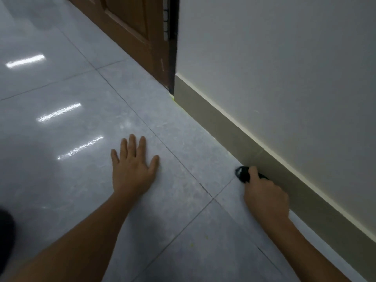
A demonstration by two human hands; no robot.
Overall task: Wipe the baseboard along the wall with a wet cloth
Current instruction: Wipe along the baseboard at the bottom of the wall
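Observation:
A beige baseboard runs along the foot of the white wall, from the door frame down to the lower right. My right hand is closed around a small dark cloth, which it presses against the bottom of the baseboard where it meets the floor. Only the front end of the cloth shows beyond my fingers. My left hand lies flat on the floor tiles with fingers spread, well left of the cloth, holding nothing.
Glossy grey floor tiles with dark grout lines reflect ceiling lights. A brown wooden door stands at the top, its frame ending where the baseboard starts. A dark shape sits at the left edge.

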